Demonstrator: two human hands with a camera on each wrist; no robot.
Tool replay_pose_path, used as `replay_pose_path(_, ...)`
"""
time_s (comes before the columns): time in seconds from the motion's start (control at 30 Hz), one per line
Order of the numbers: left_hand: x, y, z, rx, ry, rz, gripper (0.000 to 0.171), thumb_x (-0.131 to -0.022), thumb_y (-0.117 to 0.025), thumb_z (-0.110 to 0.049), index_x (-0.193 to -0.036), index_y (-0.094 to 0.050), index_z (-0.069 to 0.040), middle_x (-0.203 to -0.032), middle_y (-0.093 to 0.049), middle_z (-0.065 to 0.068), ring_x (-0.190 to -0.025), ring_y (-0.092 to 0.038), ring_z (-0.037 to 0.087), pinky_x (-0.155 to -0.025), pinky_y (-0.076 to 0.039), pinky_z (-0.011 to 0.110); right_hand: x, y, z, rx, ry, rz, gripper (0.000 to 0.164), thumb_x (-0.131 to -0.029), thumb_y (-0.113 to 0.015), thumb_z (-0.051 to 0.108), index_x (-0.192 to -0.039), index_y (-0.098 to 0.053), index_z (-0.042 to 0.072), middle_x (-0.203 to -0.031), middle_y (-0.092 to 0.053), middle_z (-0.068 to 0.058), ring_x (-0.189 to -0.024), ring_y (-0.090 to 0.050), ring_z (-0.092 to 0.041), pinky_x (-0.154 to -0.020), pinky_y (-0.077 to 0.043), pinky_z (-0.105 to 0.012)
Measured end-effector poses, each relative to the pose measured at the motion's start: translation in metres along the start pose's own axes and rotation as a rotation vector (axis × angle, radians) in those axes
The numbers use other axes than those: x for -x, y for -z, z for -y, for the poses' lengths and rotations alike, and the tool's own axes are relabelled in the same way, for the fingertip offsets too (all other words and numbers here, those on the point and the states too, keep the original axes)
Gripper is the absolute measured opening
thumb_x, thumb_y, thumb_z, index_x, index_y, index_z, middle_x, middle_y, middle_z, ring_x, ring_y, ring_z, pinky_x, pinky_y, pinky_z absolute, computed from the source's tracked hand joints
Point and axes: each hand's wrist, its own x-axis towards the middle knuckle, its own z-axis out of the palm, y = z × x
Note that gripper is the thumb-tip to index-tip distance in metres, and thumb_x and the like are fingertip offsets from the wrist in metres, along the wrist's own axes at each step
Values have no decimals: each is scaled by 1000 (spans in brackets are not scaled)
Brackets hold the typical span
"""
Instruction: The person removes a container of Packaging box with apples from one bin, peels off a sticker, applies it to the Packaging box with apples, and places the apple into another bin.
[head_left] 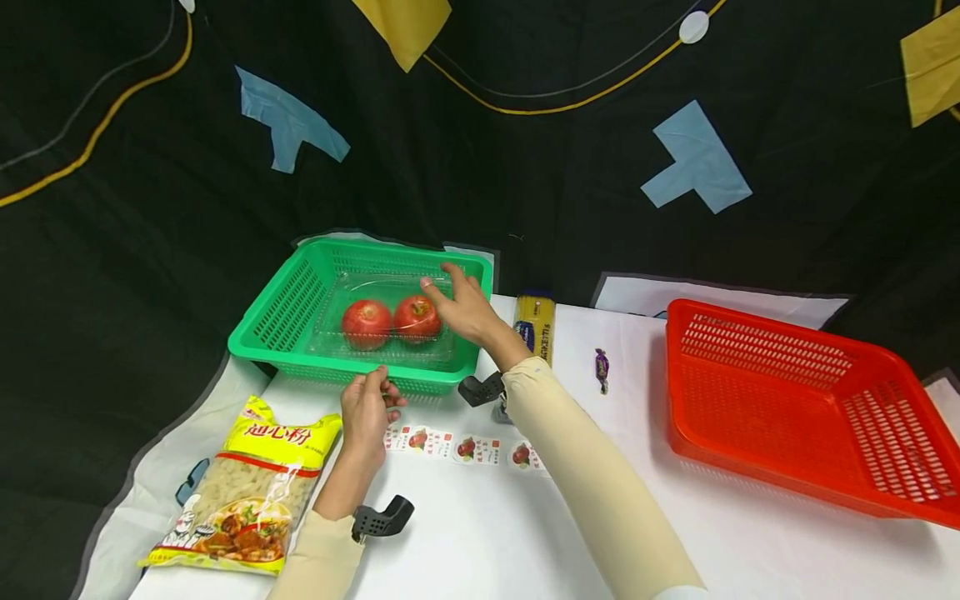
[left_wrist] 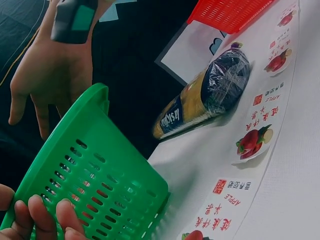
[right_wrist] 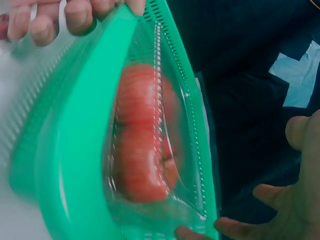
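Two red apples (head_left: 367, 324) sit under a clear plastic clamshell box (head_left: 431, 354) inside the green basket (head_left: 281, 357). My right hand (head_left: 467, 310) is over the basket's right back part, fingers spread, overlapping the box's right end in the head view. The right wrist view shows this hand (right_wrist: 285, 195) with separate, unclenched fingers. At the basket's front my left hand (head_left: 366, 412) has its thumb right at the rim and its other fingers loosely curled outside the wall. Those fingers (left_wrist: 37, 215) show nothing between them in the left wrist view.
A strip of apple stickers (head_left: 476, 450) lies before the basket. Yellow pasta bag (head_left: 255, 483) at left; spaghetti pack (head_left: 534, 321) right of the basket, partly behind my right arm. A purple-wrapped candy (head_left: 602, 371) and a red basket (head_left: 780, 417) are farther right. A black curtain (head_left: 517, 183) hangs behind.
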Motion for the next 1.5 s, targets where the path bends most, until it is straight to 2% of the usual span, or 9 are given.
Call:
replay_pose_path(0.3, -1, -1, 1, 23, 6, -2, 27, -103, -48, -24, -88, -49, -2, -72, -53, 3, -61, -59, 16, -54, -45, 23, -5, -15, 7, -64, -95, 3, 72, -101, -36, 56, -158, -18, 16, -155, -28, -19, -142, -27, -33, -110, -29, -52)
replay_pose_path(0.53, 0, 1, 1, 14, 3, -9, 28, -103, -47, -24, -87, -49, -1, -73, -53, 5, -62, -60, 17, -54, -46, 24, -6, -23, 11, -79, -131, -43, 71, -100, -38, 56, -157, -23, 16, -151, -29, -22, -136, -35, -37, -107, -33, -53)
replay_pose_path(0.83, -2, 0, 3, 10, -10, -14, 27, -102, -48, -22, -84, -49, -2, -71, -53, 3, -58, -59, 15, -53, -46, 23, -5, -31, 13, -58, -214, -119, 74, -97, -57, 45, -156, -25, 14, -143, -30, -26, -122, -47, -39, -101, -42, -49)
replay_pose_path(0.97, -3, 1, 4, 1, -15, -26, 27, -102, -48, -22, -84, -49, -2, -71, -53, 3, -58, -59, 15, -53, -46, 23, -4, -35, 13, -38, -238, -97, 75, -95, -62, 34, -156, -24, 13, -142, -31, -28, -119, -49, -39, -97, -44, -49)
replay_pose_path(1.13, -2, 1, 4, -9, -12, -29, 28, -102, -48, -23, -85, -50, -2, -70, -54, 3, -57, -59, 14, -51, -45, 23, -1, -40, 14, -78, -309, -25, 79, -92, -63, 26, -156, -20, 11, -148, -24, -33, -125, -43, -43, -97, -43, -50)
replay_pose_path(1.2, -1, 1, 4, -12, -9, -28, 28, -103, -47, -23, -85, -50, -1, -70, -54, 3, -57, -59, 14, -51, -45, 22, 0, -41, 15, -124, -345, 4, 79, -92, -64, 23, -157, -19, 13, -147, -27, -32, -124, -43, -43, -92, -47, -52)
replay_pose_path(1.33, -1, 1, 4, -18, 0, -21, 29, -103, -48, -24, -86, -50, -2, -71, -55, 3, -59, -59, 14, -51, -45, 23, 1, -44, 15, -187, -371, 18, 77, -91, -63, 14, -156, -22, 17, -139, -38, -29, -117, -47, -39, -74, -56, -46)
replay_pose_path(1.4, -1, 1, 3, -22, 5, -18, 29, -103, -48, -25, -86, -50, -2, -71, -54, 3, -60, -59, 15, -51, -45, 23, 0, -45, 14, -212, -361, 0, 75, -91, -63, 9, -155, -24, 18, -141, -35, -29, -114, -50, -38, -66, -57, -44)
replay_pose_path(1.5, 0, 1, 2, -24, 11, -20, 29, -103, -48, -26, -87, -50, -2, -72, -54, 3, -60, -58, 15, -51, -45, 24, 0, -46, 12, -239, -334, -30, 71, -92, -61, 4, -154, -29, 18, -147, -27, -31, -112, -51, -39, -63, -57, -41)
